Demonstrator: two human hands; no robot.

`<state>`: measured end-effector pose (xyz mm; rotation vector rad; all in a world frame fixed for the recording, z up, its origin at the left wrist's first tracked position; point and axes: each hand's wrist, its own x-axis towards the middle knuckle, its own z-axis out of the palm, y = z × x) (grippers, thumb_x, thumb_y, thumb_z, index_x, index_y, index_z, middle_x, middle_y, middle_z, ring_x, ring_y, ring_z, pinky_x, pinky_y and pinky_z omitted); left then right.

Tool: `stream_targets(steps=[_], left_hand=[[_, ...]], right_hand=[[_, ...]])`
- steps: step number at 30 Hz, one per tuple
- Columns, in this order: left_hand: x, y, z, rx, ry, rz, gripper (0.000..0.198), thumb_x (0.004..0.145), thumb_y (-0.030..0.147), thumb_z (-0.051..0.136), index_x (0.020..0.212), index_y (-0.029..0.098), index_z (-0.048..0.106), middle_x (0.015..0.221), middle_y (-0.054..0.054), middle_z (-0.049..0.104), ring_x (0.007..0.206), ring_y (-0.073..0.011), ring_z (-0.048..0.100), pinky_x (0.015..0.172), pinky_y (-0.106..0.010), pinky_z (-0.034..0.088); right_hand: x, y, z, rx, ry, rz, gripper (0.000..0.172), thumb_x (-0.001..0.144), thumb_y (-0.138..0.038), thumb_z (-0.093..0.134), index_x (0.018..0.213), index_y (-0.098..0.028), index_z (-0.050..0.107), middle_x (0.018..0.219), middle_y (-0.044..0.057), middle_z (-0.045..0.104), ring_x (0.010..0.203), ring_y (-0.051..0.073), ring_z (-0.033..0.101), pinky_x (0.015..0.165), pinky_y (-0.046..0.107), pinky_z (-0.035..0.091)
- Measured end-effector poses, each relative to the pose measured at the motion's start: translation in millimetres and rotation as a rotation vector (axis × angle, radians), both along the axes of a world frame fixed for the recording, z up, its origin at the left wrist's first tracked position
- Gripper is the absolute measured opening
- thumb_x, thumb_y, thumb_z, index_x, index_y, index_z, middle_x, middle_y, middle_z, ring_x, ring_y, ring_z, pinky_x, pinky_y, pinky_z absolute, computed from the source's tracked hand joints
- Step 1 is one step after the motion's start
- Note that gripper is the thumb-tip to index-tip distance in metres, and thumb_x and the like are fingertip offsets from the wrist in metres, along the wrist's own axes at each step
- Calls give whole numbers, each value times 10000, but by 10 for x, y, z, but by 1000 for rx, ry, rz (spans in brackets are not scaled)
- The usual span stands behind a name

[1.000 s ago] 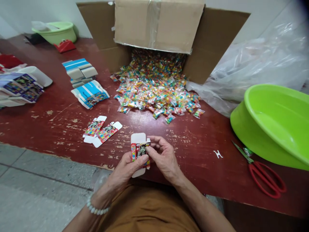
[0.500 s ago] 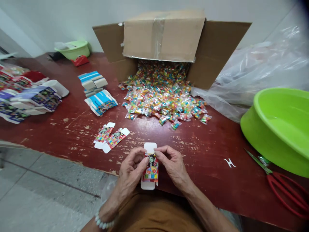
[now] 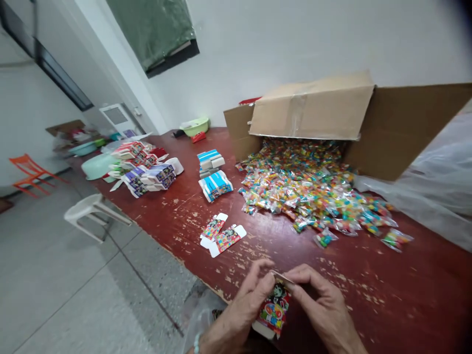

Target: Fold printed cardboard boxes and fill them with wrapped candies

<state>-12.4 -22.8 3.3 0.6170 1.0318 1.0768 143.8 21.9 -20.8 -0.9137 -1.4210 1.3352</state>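
Note:
A small red printed candy box (image 3: 275,309) is held over the table's front edge, its picture side facing up. My left hand (image 3: 243,305) is closed on its left side, thumb near the top. My right hand (image 3: 322,305) pinches the top right corner, where the end flap is bent over between the fingers of both hands. The box's lower white flap sticks out at the bottom. Beyond my left hand lie two similar flattened candy boxes (image 3: 227,239), one overlapping the other.
Wrapped candies (image 3: 298,196) spill from a large cardboard carton (image 3: 313,110) at the back right. Stacks of blue boxes (image 3: 216,186) and purple boxes (image 3: 158,178) stand to the left. A pale green basin (image 3: 197,128) is behind; a white stool (image 3: 88,206) stands beside the table.
My view has swung left and up, so the green basin and scissors on the right are out of sight. The candy box's top flap, flat before, is now bent over.

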Motion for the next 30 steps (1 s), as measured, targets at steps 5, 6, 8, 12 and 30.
stream_targets(steps=[5, 6, 8, 12, 30], left_hand=[[13, 48, -39, -153, -70, -97, 656, 879, 736, 436, 1167, 168, 592, 635, -28, 646, 394, -142, 581, 385, -218, 435], [14, 60, -28, -161, -48, -85, 652, 890, 726, 430, 1190, 172, 595, 645, -29, 654, 399, -134, 584, 390, -208, 430], [17, 87, 7, -156, 15, -93, 656, 906, 720, 412, 1230, 181, 597, 664, -27, 666, 417, -122, 591, 407, -193, 424], [41, 132, 70, -118, 139, -118, 705, 887, 766, 385, 1191, 181, 636, 658, -21, 671, 426, -102, 568, 436, -185, 406], [76, 157, -31, -84, 383, -194, 752, 858, 796, 379, 642, 141, 678, 561, -50, 619, 441, -130, 531, 476, -241, 404]], right_hand=[[-30, -9, 56, 108, -89, 61, 156, 882, -359, 667, 827, -243, 757, 862, 69, 733, 786, 213, 704, 718, 309, 562], [-36, 2, 88, 66, -80, 66, 170, 876, -365, 674, 793, -231, 738, 855, 67, 735, 759, 205, 700, 707, 310, 561], [-44, 37, 154, -74, -32, 72, 199, 851, -384, 703, 759, -206, 696, 821, 53, 737, 621, 164, 660, 607, 289, 543], [-46, 137, 219, -330, 50, 136, 250, 769, -400, 775, 845, -169, 718, 762, 36, 744, 491, 117, 593, 490, 245, 489], [110, 182, 229, 70, -279, 137, 105, 876, -241, 639, 825, -187, 713, 789, 28, 728, 658, 137, 632, 612, 256, 488]])
